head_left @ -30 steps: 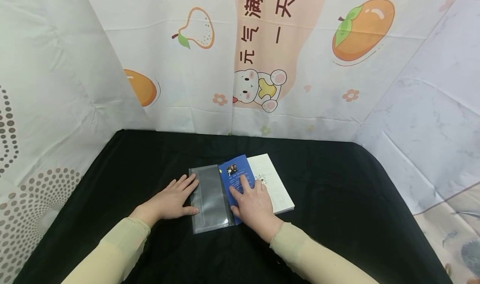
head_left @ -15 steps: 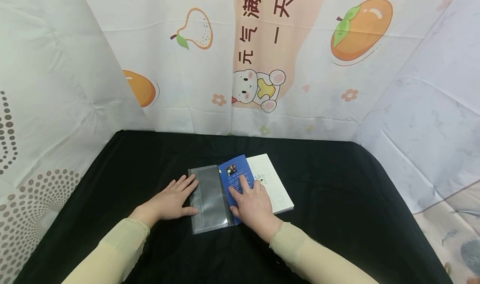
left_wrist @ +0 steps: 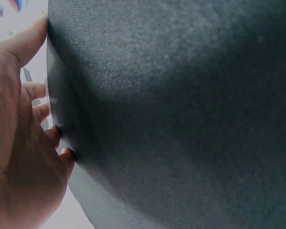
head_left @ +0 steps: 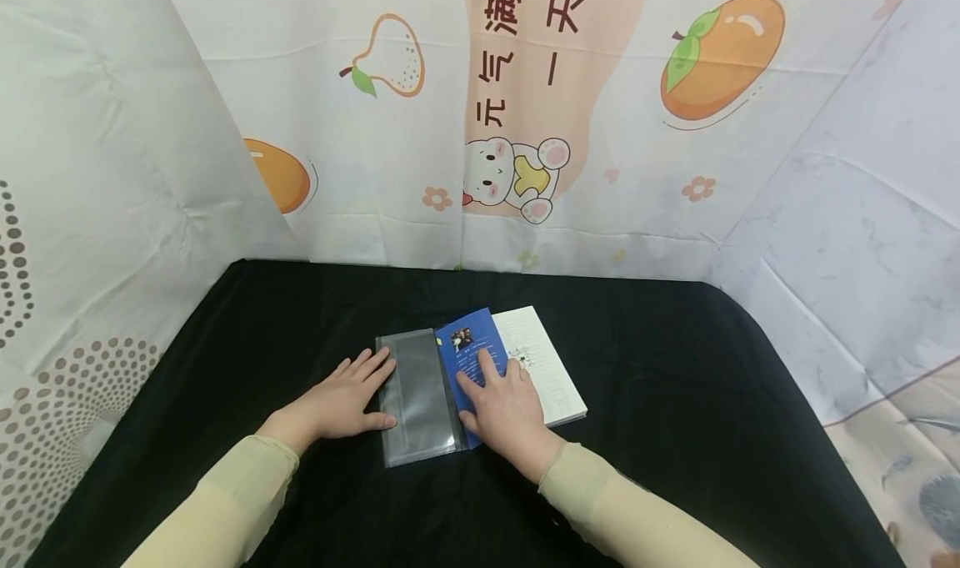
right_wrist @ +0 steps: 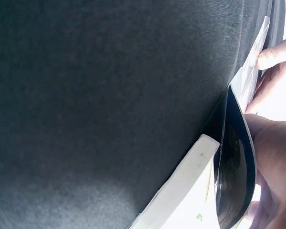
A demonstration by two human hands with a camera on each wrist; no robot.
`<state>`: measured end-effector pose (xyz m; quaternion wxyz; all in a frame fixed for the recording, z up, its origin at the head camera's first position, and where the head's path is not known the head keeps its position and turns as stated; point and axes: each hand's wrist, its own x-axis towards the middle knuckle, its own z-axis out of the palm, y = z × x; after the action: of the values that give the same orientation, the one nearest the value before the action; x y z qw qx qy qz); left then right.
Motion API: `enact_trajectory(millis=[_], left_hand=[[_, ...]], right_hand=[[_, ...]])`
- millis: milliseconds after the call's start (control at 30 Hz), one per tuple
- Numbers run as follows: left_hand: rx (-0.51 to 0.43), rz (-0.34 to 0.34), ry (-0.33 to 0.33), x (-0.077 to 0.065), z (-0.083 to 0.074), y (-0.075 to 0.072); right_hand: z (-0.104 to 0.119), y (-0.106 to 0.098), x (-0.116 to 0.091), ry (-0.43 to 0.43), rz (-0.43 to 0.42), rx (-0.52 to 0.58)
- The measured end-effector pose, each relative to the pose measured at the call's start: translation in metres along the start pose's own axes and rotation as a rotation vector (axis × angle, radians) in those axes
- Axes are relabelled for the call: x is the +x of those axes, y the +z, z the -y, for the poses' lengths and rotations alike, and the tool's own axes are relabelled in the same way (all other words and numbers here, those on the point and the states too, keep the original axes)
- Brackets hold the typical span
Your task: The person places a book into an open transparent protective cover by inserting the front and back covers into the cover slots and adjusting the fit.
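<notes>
An open book (head_left: 551, 372) lies on the black cloth, its white first page showing a small dark drawing. To its left is a blue cover flap (head_left: 467, 334) with a photo and white print, and beyond that a clear plastic book cover (head_left: 423, 405). My left hand (head_left: 333, 403) rests with spread fingers on the plastic's left edge. My right hand (head_left: 510, 409) presses on the blue flap with its index finger extended. In the right wrist view the flap (right_wrist: 240, 157) bows up beside the page block (right_wrist: 178, 183). The left wrist view shows my left fingers at the cloth.
The black cloth (head_left: 675, 401) covers the table around the book. Behind it hangs a white curtain (head_left: 360, 168) printed with fruit and a bear. More pale fabric (head_left: 840, 218) stands at the right, and a dotted sheet (head_left: 82, 418) at the left.
</notes>
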<state>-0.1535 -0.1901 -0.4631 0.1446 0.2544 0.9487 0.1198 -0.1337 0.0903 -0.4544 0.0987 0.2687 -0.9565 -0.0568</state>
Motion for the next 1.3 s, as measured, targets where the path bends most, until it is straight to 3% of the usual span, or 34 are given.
enact_trajectory(millis=[967, 1300], left_hand=[[0.004, -0.001, -0.004, -0.0004, -0.0006, -0.0006], [0.006, 0.0, -0.011, 0.0005, 0.0, 0.0015]], right_hand=[[-0.001, 0.0029, -0.0007, -0.041, 0.009, -0.003], [-0.0004, 0.0022, -0.0016, -0.065, -0.026, -0.029]])
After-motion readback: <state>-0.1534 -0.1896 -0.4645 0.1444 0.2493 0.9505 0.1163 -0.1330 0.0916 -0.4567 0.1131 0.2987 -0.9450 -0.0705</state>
